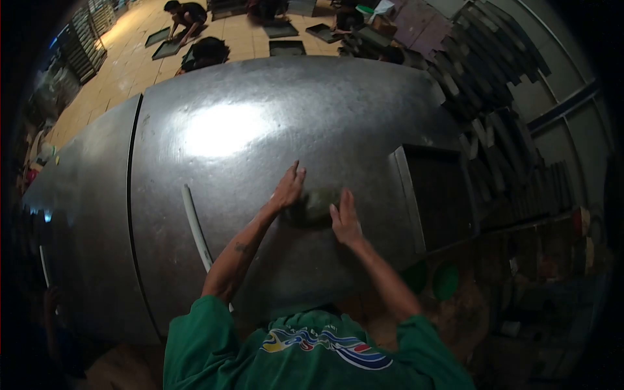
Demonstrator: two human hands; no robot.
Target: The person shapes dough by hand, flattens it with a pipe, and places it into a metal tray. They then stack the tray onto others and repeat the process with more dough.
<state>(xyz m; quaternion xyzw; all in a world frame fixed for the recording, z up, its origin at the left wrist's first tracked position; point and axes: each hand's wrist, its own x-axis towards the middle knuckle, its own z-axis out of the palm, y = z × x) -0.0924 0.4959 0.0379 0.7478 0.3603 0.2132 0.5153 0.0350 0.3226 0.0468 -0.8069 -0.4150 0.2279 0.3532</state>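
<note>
A dark greenish lump (316,204), blurred by motion, is between my two hands over the grey metal table (312,123). On its left side is my left hand (290,186), fingers stretched forward. My right hand (347,218) presses against its right side with fingers pointing up and forward. A pale rod (194,218) lies on the table left of my left forearm. To the right of my hands sits a dark rectangular tray (439,195) with a raised rim.
Stacks of dark trays (487,78) stand at the right. Green round containers (445,281) are below the table edge. People (188,18) crouch on the tiled floor beyond, near flat trays. Another person's hand (52,299) holds a rod at far left.
</note>
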